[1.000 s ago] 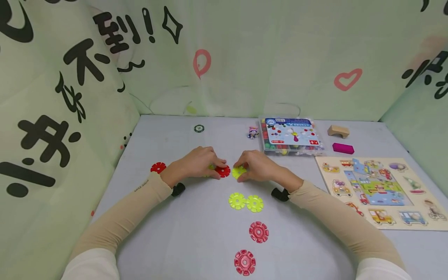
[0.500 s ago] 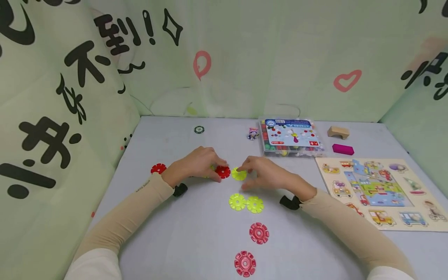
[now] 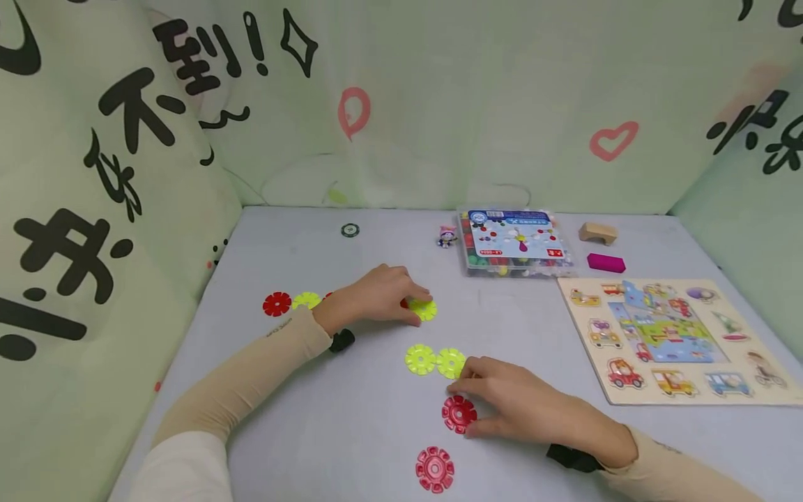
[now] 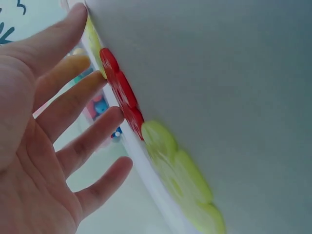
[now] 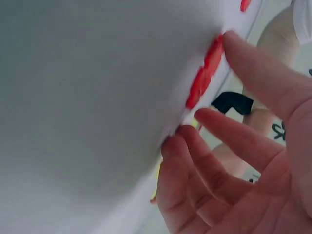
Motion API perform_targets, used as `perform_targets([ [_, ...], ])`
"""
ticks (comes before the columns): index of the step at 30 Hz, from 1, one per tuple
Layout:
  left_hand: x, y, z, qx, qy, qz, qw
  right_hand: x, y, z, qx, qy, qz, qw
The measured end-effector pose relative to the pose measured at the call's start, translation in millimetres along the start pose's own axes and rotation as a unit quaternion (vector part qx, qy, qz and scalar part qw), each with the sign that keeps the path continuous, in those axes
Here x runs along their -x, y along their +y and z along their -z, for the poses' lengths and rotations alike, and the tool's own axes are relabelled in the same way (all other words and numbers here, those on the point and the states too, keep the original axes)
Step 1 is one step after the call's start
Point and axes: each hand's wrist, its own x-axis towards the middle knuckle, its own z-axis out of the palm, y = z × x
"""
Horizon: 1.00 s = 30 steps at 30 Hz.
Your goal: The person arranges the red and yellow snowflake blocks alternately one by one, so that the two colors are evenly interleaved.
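Across the table in the head view runs a row of flower-shaped, notched plastic discs, with a red disc (image 3: 277,304) and a yellow disc (image 3: 306,300) at its left. My left hand (image 3: 376,296) covers the row's middle. Its thumb and fingers reach around the yellow end disc (image 3: 425,309), extended in the left wrist view beside a red disc (image 4: 122,92). My right hand (image 3: 517,401) spans a loose red disc (image 3: 458,414) lying flat. In the right wrist view its thumb meets that disc's edge, while the index fingertip is close to the other side.
Two yellow discs (image 3: 421,360) lie side by side before the row, and another red disc (image 3: 435,469) lies nearest. Behind are a clear box of beads (image 3: 517,240), a small figurine (image 3: 447,237), a wooden arch (image 3: 598,233), a magenta block (image 3: 606,263) and a puzzle board (image 3: 596,355).
My right hand has left the yellow end disc and come nearer, down to the loose red disc. My left hand has slid right along the row to the yellow end disc.
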Motion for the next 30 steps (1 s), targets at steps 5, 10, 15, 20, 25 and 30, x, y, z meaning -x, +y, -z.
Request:
perform_targets([
  [5,-0.3,1.6,0.7,-0.037,-0.004,0.004,0.9993,1.1,-4.7,-7.8,0.025,0.022,0.006,0.999],
  [10,-0.5,4.8,1.6,-0.050,-0.008,-0.002,0.9987,-0.9,-8.6,-7.4,-0.027,0.000,-0.009,1.000],
  [15,-0.4,6.8,3.2,-0.050,-0.009,0.005,0.9987,-1.7,-13.4,-9.2,-0.101,-0.015,0.011,0.995],
  [20,-1.3,6.9,3.9,-0.049,-0.011,0.006,0.9987,-1.5,-12.6,-9.7,-0.124,-0.025,0.023,0.992],
  [25,-1.5,5.6,3.6,-0.045,-0.010,0.003,0.9989,-2.4,-10.4,-8.6,-0.112,-0.022,0.025,0.993],
  [30,-1.5,6.3,4.8,-0.044,-0.009,-0.001,0.9990,-3.1,-11.1,-7.9,-0.089,-0.015,0.018,0.996],
])
